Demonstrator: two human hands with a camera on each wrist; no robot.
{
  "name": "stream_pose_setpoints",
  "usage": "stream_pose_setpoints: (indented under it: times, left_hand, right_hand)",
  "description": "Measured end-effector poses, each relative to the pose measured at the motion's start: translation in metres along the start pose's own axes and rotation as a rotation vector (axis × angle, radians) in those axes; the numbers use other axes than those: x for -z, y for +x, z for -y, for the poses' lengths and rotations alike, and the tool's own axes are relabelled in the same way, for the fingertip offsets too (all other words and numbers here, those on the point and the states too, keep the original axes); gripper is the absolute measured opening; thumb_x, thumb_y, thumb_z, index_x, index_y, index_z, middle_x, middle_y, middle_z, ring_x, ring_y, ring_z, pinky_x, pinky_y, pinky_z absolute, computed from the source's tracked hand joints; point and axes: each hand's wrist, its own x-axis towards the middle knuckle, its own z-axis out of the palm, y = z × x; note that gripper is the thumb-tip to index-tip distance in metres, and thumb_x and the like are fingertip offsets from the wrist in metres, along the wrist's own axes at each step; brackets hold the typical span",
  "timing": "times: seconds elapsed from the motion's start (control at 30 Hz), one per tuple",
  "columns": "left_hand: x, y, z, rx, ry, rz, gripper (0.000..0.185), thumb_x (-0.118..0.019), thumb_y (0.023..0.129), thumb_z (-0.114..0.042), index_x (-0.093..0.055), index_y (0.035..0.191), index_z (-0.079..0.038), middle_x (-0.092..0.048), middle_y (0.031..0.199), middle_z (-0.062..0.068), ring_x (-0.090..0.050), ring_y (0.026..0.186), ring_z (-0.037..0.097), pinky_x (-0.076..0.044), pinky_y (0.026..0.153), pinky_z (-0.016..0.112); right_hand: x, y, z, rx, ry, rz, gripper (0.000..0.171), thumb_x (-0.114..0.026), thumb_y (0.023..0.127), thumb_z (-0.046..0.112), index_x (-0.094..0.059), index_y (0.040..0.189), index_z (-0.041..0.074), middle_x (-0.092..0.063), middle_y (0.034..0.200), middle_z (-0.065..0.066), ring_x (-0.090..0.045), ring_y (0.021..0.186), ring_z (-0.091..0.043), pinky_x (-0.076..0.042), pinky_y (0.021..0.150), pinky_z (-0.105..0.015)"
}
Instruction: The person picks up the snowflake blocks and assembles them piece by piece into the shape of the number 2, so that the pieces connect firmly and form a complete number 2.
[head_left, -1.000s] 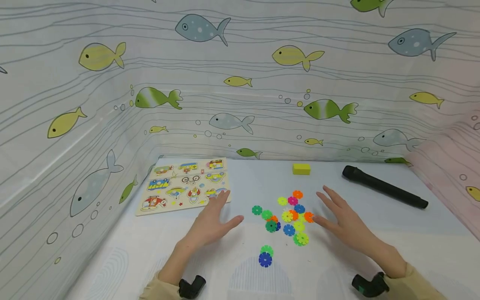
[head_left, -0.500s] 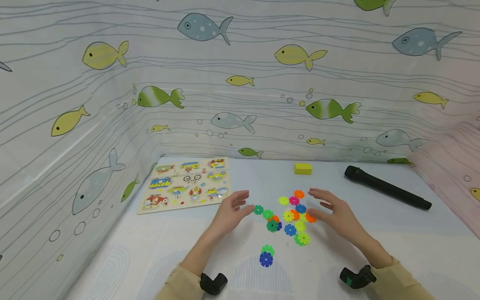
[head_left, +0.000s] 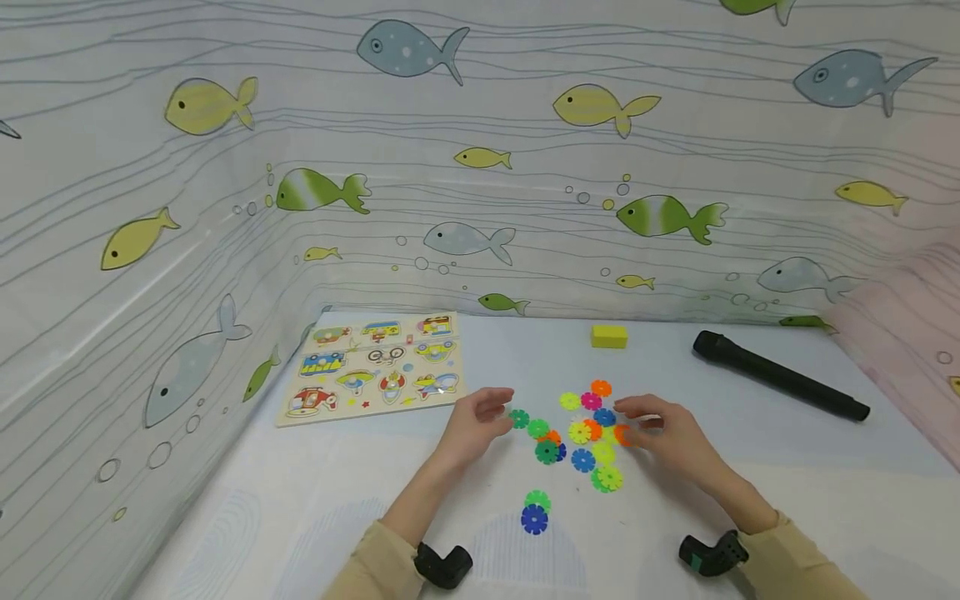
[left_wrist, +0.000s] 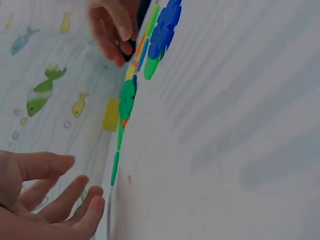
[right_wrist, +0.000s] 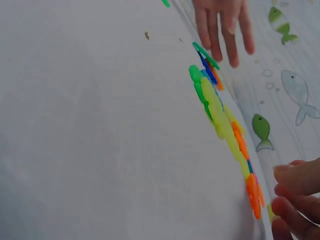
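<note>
- Left hand (head_left: 474,423): half-open, fingers loosely bent, holding nothing, just beside a green disc (head_left: 519,418).
- Right hand (head_left: 669,433): half-open, gripping nothing, at an orange disc (head_left: 621,434).
- More discs (head_left: 582,460) lie between them.

past the left hand (head_left: 468,429), towards its outer side, lies a pale vehicle puzzle board (head_left: 372,369). a yellow block (head_left: 609,337) sits well beyond the right hand (head_left: 672,435), slightly inward; a black microphone (head_left: 780,375) lies past that hand, farther outward. fish-printed cloth (head_left: 465,196) rises behind them all.

Discs (head_left: 577,458) are green, blue, yellow, orange, pink, perhaps whitish.
</note>
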Motion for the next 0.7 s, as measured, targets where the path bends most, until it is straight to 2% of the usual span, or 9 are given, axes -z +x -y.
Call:
stream_pose_setpoints:
  times: [0.1, 0.2, 0.43, 0.7]
  left_hand:
    - [0.0, 0.002, 0.005, -0.014, 0.046, 0.008, 0.041, -0.064, 0.092, -0.003, -0.061, 0.133, -0.006, -0.061, 0.137, 0.014, -0.054, 0.131, 0.033, -0.047, 0.108, 0.043]
    - [0.0, 0.003, 0.008, -0.025, 0.092, 0.004, 0.039, -0.066, 0.092, -0.003, -0.063, 0.131, -0.007, -0.062, 0.135, 0.012, -0.056, 0.126, 0.03, -0.05, 0.105, 0.04]
    - [-0.004, 0.01, 0.017, -0.07, 0.227, -0.024, 0.038, -0.07, 0.09, -0.007, -0.066, 0.128, -0.01, -0.066, 0.127, 0.01, -0.061, 0.11, 0.024, -0.054, 0.095, 0.037]
    - [-0.009, 0.013, 0.018, -0.114, 0.362, -0.047, 0.035, -0.073, 0.088, -0.01, -0.069, 0.123, -0.01, -0.069, 0.116, 0.004, -0.059, 0.104, 0.02, -0.05, 0.085, 0.032]
  right_hand:
    - [0.001, -0.001, -0.002, -0.03, -0.033, -0.006, 0.031, -0.076, 0.085, 0.006, -0.071, 0.116, 0.007, -0.071, 0.112, -0.008, -0.062, 0.099, -0.024, -0.055, 0.084, -0.031]
    - [0.001, -0.001, -0.004, -0.049, -0.036, 0.005, 0.031, -0.078, 0.084, 0.008, -0.072, 0.115, 0.006, -0.072, 0.108, -0.006, -0.061, 0.095, -0.021, -0.051, 0.079, -0.023]
    - [-0.002, -0.001, -0.01, -0.056, -0.066, 0.025, 0.03, -0.08, 0.084, 0.013, -0.072, 0.113, 0.008, -0.071, 0.103, -0.003, -0.058, 0.09, -0.017, -0.049, 0.074, -0.022]
    - [-0.004, -0.002, -0.012, -0.037, -0.07, 0.048, 0.029, -0.079, 0.085, 0.011, -0.072, 0.113, 0.008, -0.068, 0.103, -0.002, -0.053, 0.086, -0.017, -0.047, 0.069, -0.022]
